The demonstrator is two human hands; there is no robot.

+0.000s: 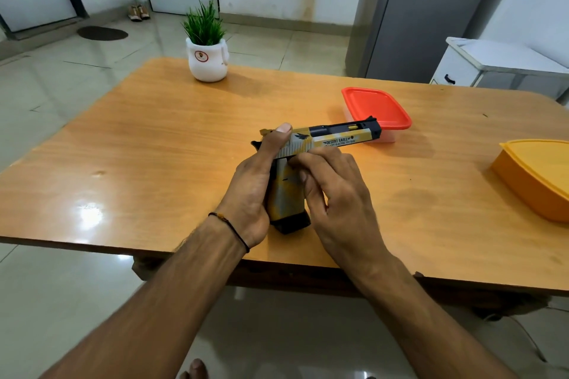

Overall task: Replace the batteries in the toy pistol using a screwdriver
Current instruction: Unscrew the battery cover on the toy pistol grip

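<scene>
The toy pistol (335,138), yellow, grey and black with "Desert Eagle" printed on its slide, is held above the wooden table (154,144), barrel pointing right. My left hand (255,191) wraps the back of the grip, its thumb lying along the rear of the slide. My right hand (335,194) holds the front of the grip, fingers curled near the trigger area. The black base of the grip (292,223) points toward me. No screwdriver or batteries are visible.
A clear box with a red lid (375,108) sits just behind the pistol's muzzle. An orange lidded container (535,175) stands at the right edge. A white pot with a green plant (207,55) is at the table's far side.
</scene>
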